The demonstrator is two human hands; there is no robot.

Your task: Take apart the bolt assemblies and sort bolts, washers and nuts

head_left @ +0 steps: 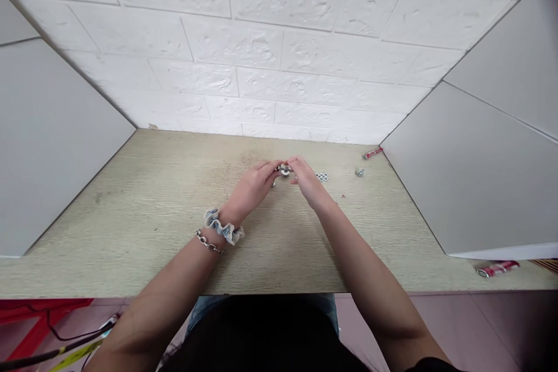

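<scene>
In the middle of the tabletop, my left hand (254, 184) and my right hand (307, 183) meet at the fingertips. Between them is a small shiny metal part (285, 171) with a rounded end, too small to name its kind. The left fingers are closed on one side of it, and the right thumb and fingers pinch at the other side. Another small metal piece (274, 184) shows just below my left fingertips. Right beside my right hand lies a cluster of small silver nuts (322, 176), partly hidden by the hand.
Farther right lie a few small metal screws (360, 172). One red battery (372, 153) rests by the right panel (471, 168), another red battery (498, 268) near the front edge. A white brick-patterned wall (257, 81) closes the back, and a grey panel (56, 145) stands left.
</scene>
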